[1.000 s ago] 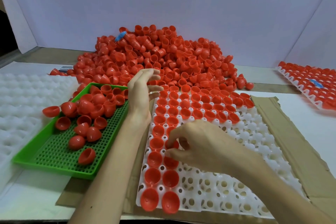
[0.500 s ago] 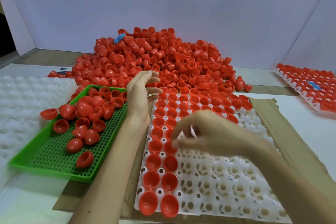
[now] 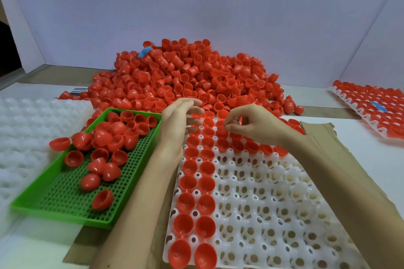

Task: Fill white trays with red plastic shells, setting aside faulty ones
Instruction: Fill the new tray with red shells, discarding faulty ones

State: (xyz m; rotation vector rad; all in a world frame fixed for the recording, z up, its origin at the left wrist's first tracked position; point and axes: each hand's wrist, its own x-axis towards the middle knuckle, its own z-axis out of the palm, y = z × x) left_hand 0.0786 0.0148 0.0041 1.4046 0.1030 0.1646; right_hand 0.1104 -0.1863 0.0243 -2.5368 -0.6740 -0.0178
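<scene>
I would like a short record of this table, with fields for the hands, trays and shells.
shell pile: behind both near trays
white tray: two left columns and far rows filled, rest empty
green tray: loose red shells, mostly at far end
filled tray: far right
left hand: fingers nearly straight, at the shell pile's near edge
right hand: fingers curled above the white tray's far rows; held shell uncertain

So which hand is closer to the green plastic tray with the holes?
The left. The left hand sits by the far right corner of the green holed plastic tray; the right hand is further right, above the white moulded tray.
</scene>
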